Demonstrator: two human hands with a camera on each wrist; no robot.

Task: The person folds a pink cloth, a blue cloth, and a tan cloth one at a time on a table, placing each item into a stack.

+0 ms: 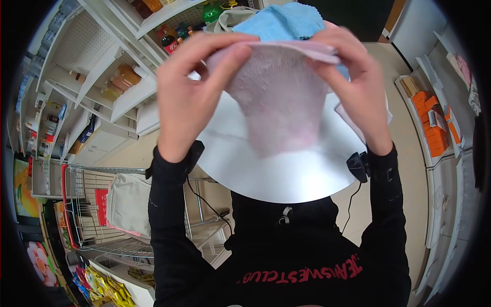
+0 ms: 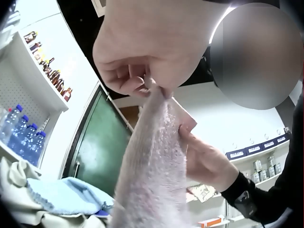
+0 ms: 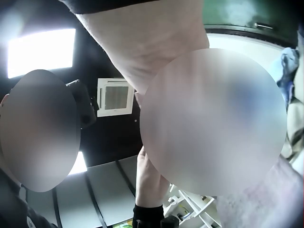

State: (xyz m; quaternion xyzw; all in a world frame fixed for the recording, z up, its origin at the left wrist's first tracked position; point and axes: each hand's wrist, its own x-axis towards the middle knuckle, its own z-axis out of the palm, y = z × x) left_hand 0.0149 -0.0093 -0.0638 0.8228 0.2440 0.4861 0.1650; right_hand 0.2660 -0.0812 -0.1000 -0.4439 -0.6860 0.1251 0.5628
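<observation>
- The left hand [image 1: 186,87], at 10 o'clock in the head view, pinches one top corner of the pink towel [image 1: 279,102], with thumb and fingers curled on the hem.
- The right hand [image 1: 353,82], at 2 o'clock, pinches the other top corner. The hands are apart, with the hem stretched between them.
- The pink towel hangs at the centre, held up over the round white table [image 1: 286,174].
- A wire cart [image 1: 87,204] holding a beige bag [image 1: 128,202] stands at 8 o'clock.
- A blue towel [image 1: 286,21] lies at 12 o'clock, beyond the hem.
- White shelves [image 1: 97,56] with bottles stand at 10 o'clock, and orange boxes [image 1: 434,128] at 3 o'clock.
</observation>
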